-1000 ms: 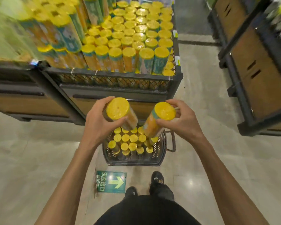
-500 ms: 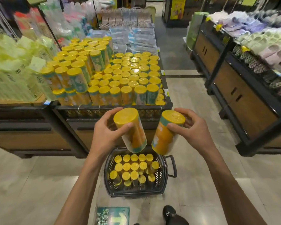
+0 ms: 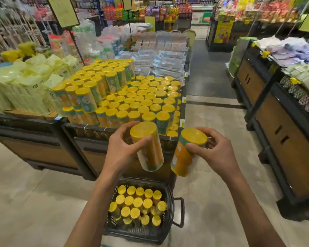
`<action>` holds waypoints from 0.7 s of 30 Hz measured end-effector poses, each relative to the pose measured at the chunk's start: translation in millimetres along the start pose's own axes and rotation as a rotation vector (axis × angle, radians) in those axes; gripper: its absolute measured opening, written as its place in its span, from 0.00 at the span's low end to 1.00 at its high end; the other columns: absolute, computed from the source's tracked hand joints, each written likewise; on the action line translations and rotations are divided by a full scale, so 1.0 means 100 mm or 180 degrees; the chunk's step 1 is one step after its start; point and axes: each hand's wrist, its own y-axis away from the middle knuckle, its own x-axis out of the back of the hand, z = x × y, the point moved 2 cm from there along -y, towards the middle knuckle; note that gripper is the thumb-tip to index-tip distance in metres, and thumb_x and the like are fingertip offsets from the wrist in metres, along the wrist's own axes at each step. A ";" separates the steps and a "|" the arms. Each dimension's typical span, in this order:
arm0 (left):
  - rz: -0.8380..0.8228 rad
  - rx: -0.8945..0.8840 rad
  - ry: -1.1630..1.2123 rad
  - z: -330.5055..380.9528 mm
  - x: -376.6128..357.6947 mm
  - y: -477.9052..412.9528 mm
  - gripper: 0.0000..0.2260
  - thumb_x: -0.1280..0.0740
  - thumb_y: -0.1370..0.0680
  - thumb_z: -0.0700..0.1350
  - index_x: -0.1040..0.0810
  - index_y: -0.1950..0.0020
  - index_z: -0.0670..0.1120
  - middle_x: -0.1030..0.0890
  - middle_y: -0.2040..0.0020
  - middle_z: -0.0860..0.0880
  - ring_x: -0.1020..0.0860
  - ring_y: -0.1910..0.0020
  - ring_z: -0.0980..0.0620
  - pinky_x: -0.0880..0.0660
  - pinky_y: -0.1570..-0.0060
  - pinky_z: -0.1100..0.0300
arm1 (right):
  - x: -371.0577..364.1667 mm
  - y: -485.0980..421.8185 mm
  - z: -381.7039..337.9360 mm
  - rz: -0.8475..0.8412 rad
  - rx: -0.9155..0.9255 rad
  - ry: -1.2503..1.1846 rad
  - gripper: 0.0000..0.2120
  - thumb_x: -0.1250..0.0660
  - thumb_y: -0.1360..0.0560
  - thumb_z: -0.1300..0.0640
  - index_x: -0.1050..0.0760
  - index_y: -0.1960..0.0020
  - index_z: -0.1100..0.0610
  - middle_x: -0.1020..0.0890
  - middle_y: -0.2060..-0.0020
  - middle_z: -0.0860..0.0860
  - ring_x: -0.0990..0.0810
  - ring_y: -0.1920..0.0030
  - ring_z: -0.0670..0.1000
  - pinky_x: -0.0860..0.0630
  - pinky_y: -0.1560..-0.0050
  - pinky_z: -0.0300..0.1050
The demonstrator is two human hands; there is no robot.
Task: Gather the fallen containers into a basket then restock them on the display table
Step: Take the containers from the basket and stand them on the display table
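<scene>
My left hand (image 3: pixel 120 151) grips a yellow-lidded cylindrical container (image 3: pixel 147 148) near its top, tilted with its base toward me. My right hand (image 3: pixel 215 151) holds a second yellow-lidded container (image 3: pixel 185 154) by its lid end, also tilted. Both are in the air in front of the display table (image 3: pixel 114 134), whose top is packed with several rows of the same containers (image 3: pixel 141 104). Below my arms, on the floor, a black basket (image 3: pixel 169 207) holds several more containers standing upright.
Green packets (image 3: pixel 25 86) fill the table section on the left. Another dark display stand (image 3: pixel 284 131) with goods runs along the right. A tiled aisle (image 3: pixel 209 122) lies between the two stands. The basket handle (image 3: pixel 179 213) sticks out to the right.
The view has tilted up and drawn back from the table. Both hands rose with their containers, away from the basket and toward the table's front edge.
</scene>
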 end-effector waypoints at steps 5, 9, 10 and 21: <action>0.0283 -0.0008 -0.0135 0.13 -0.65 -0.06 0.30 0.23 0.37 0.62 0.23 0.37 0.56 0.19 0.42 0.57 0.21 0.43 0.57 0.22 0.44 0.53 | 0.67 -0.30 0.20 -0.0117 -0.0016 -0.0060 0.29 0.19 0.37 0.51 0.23 0.38 0.50 0.17 0.49 0.43 0.18 0.49 0.43 0.20 0.50 0.40; 0.0378 0.0058 -0.0084 0.21 -1.11 -0.12 0.30 0.23 0.39 0.62 0.22 0.38 0.58 0.18 0.43 0.56 0.20 0.44 0.56 0.22 0.45 0.54 | 1.12 -0.55 0.34 -0.0242 -0.0006 0.0060 0.29 0.19 0.37 0.50 0.24 0.37 0.47 0.19 0.48 0.41 0.20 0.48 0.41 0.20 0.48 0.40; 0.0391 0.0076 -0.0086 0.23 -1.20 -0.14 0.30 0.23 0.39 0.62 0.22 0.39 0.58 0.18 0.44 0.56 0.20 0.44 0.56 0.22 0.44 0.53 | 1.20 -0.62 0.37 -0.0262 0.0002 0.0076 0.30 0.19 0.37 0.49 0.24 0.37 0.46 0.19 0.47 0.41 0.20 0.48 0.41 0.20 0.48 0.41; 0.0656 0.0081 -0.0376 0.27 -1.87 -0.91 0.35 0.23 0.40 0.65 0.22 0.36 0.54 0.19 0.42 0.57 0.21 0.43 0.57 0.22 0.42 0.52 | 1.61 -1.70 0.67 -0.0589 0.0123 -0.0094 0.31 0.19 0.37 0.49 0.24 0.36 0.49 0.19 0.46 0.44 0.19 0.46 0.45 0.19 0.47 0.45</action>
